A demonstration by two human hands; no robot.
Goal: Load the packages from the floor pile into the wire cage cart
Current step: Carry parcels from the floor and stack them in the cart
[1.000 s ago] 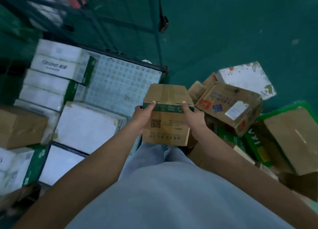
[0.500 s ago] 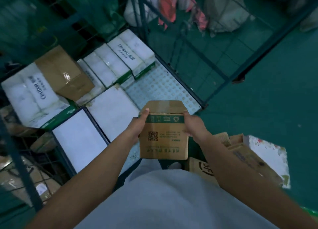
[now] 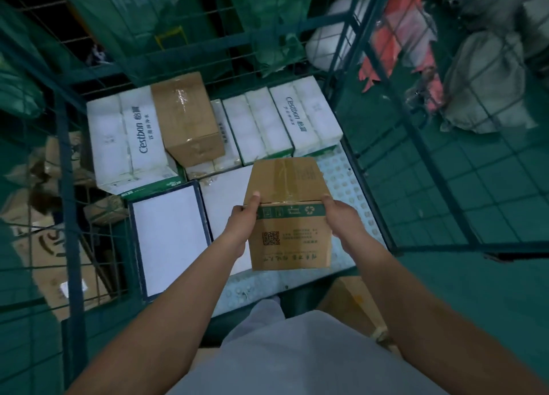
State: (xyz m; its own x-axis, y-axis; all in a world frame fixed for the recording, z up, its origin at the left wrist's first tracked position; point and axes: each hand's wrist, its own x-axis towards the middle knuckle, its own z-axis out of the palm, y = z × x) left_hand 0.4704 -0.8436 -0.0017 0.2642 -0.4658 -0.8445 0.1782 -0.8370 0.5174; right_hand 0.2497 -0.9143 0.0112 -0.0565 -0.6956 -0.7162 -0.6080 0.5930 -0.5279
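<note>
Both hands hold a small brown box (image 3: 289, 213) above the open front of the cart (image 3: 68, 204). The left hand (image 3: 242, 225) grips the box's left side, thumb up on the top edge; the right hand (image 3: 341, 216) grips the right side the same way, its fingers curled round behind the box and hidden. The box is taped along its top, carries a green band with a recycling mark and a QR code on the near face, and hangs over the cart's white dotted floor (image 3: 344, 183), the only bare strip inside the cart, at its right. Left of the box lie two flat white packages (image 3: 169, 240) on the cart floor. Behind them, at the cart's back, stand rows of white Cestbon packs (image 3: 130, 139), with a taped brown carton (image 3: 187, 118) resting tilted on top of them. Below the box, outside the cart, another brown carton (image 3: 350, 302) lies on the green floor (image 3: 475, 290) by the person's leg
</note>
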